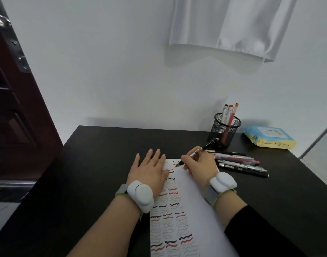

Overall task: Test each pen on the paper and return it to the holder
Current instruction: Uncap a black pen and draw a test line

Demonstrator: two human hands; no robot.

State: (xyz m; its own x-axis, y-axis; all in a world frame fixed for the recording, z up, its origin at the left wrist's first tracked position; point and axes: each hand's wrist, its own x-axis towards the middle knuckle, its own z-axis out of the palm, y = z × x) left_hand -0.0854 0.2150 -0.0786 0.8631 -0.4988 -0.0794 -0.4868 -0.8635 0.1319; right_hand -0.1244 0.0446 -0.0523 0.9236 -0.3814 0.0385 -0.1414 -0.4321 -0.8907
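Note:
A white sheet of paper (192, 204) lies on the black table (96, 164), its left part covered with rows of black and red wavy lines. My left hand (149, 169) lies flat with straight fingers on the paper's top left corner. My right hand (199, 164) grips a black and silver pen (201, 150), whose tip touches the paper near its top edge. A black mesh pen holder (224, 130) stands at the back right with three pens (229, 113) in it. Several more pens (240, 163) lie in a loose pile on the table right of my right hand.
A blue and yellow pack of wipes (270, 138) lies right of the holder by the wall. A dark red door (12, 108) stands at the left. A white garment (229, 26) hangs on the wall above. Both wrists wear white devices.

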